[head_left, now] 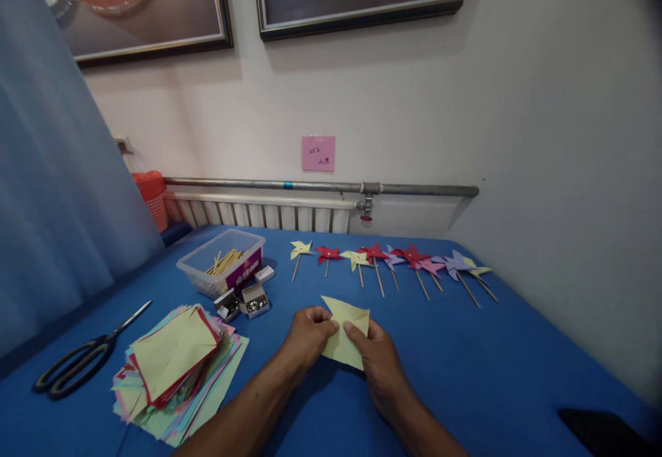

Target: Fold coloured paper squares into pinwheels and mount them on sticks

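A pale yellow paper square (345,347) is held up over the blue table by both hands, one at each side. My left hand (309,335) pinches its left part, thumb on the front face. From the right, my right hand (380,360) grips it with the thumb pressed on the front and the fingers behind. The paper's upper edge looks slit or bent, with a corner sticking up at the left. To the left lies a stack of coloured paper squares (176,350), a yellow one on top. Beyond the hands, several paper pinwheels (411,256) on sticks lie in a row.
Black-handled scissors (93,357) lie left of the stack. Behind it stand a clear plastic box (199,272) of wooden sticks and small open boxes of metal pins (255,302). A dark object (603,433) lies at the near right. Radiator and pipe (321,187) run along the wall.
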Motion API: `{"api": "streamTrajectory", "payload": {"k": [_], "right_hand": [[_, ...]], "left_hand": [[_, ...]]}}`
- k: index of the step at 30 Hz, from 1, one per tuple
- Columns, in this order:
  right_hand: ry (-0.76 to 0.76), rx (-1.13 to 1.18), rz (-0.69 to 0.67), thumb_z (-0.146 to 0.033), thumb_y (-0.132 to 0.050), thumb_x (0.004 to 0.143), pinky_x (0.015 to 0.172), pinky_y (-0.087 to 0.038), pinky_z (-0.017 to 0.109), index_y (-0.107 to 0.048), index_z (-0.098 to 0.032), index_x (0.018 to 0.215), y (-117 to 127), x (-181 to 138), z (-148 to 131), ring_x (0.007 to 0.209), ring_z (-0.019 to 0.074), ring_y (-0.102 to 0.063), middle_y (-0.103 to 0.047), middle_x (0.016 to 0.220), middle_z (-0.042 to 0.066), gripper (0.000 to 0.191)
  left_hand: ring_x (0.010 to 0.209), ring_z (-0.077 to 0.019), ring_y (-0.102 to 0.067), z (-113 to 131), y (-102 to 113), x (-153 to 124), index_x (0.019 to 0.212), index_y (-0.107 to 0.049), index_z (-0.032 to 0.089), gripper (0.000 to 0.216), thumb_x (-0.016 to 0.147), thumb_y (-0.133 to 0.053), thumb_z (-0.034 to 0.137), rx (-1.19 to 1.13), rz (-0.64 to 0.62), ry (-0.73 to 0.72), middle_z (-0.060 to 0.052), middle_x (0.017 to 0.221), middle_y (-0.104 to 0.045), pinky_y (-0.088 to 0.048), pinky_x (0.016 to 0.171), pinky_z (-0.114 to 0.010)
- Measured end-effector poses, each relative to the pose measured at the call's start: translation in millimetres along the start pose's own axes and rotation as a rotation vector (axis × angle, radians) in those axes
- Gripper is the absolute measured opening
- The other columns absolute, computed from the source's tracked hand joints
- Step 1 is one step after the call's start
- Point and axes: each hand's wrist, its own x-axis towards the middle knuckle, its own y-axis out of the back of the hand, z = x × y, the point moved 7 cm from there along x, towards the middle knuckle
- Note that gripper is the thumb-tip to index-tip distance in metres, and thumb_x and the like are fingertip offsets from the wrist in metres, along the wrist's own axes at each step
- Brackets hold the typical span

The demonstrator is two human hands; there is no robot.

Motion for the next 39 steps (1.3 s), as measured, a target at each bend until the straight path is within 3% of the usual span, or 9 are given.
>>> {"api": "streamTrajectory", "payload": {"k": [15, 20, 30, 35, 39], "right_hand": [[-0.032, 0.107, -0.010, -0.058, -0.079, 0.073, 0.068, -0.057, 0.035, -0.073, -0.020, 0.099, -7.3, -7.3, -7.9, 0.085, 0.0299, -0.074, -0.080, 0.088, 0.006, 0.047], [-0.084, 0.196, -0.082, -0.059, -0.074, 0.076, 0.068, -0.057, 0.037, -0.071, -0.019, 0.098, -12.6, -5.3, -7.7, 0.090, 0.0309, -0.074, -0.079, 0.093, 0.008, 0.046], [-0.071, 0.187, 0.030, -0.046, -0.087, 0.065, 0.066, -0.055, 0.032, -0.065, -0.022, 0.088, -5.8, -6.6, -6.3, 0.082, 0.0258, -0.073, -0.077, 0.083, 0.001, 0.040], [-0.106, 0.158, -0.079, -0.049, -0.086, 0.068, 0.063, -0.051, 0.030, -0.063, -0.020, 0.086, -12.1, -7.1, -7.2, 0.076, 0.0242, -0.072, -0.076, 0.077, 0.002, 0.041], [-0.094, 0.077, -0.065, -0.052, -0.088, 0.066, 0.059, -0.047, 0.028, -0.063, -0.020, 0.091, -8.0, -4.6, -0.5, 0.070, 0.0223, -0.071, -0.074, 0.071, 0.001, 0.048]], "left_hand": [[0.044, -0.0079, -0.040, 8.5, 0.4, -4.9, 0.061, -0.053, 0.018, 0.028, 0.056, -0.077, 0.033, -0.050, 0.005, 0.019, 0.005, 0.049, -0.050, -0.029, 0.047, -0.022], [0.043, -0.0069, -0.036, 8.6, -0.1, -5.6, 0.059, -0.051, 0.019, 0.028, 0.057, -0.076, 0.032, -0.043, -0.004, 0.018, 0.007, 0.047, -0.046, -0.025, 0.046, -0.022], [0.041, -0.0065, -0.034, 2.7, -1.8, -2.2, 0.058, -0.050, 0.019, 0.025, 0.061, -0.073, 0.028, 0.023, -0.006, 0.010, 0.007, 0.045, -0.045, -0.023, 0.044, -0.022], [0.043, -0.0083, -0.040, -0.5, -1.0, -0.5, 0.062, -0.053, 0.019, 0.021, 0.063, -0.072, 0.029, 0.043, -0.008, 0.012, 0.005, 0.049, -0.051, -0.028, 0.045, -0.022], [0.043, -0.0081, -0.039, -0.8, -0.2, 0.1, 0.061, -0.052, 0.019, 0.022, 0.063, -0.072, 0.027, 0.040, -0.007, 0.029, 0.005, 0.048, -0.050, -0.028, 0.045, -0.022]]}}
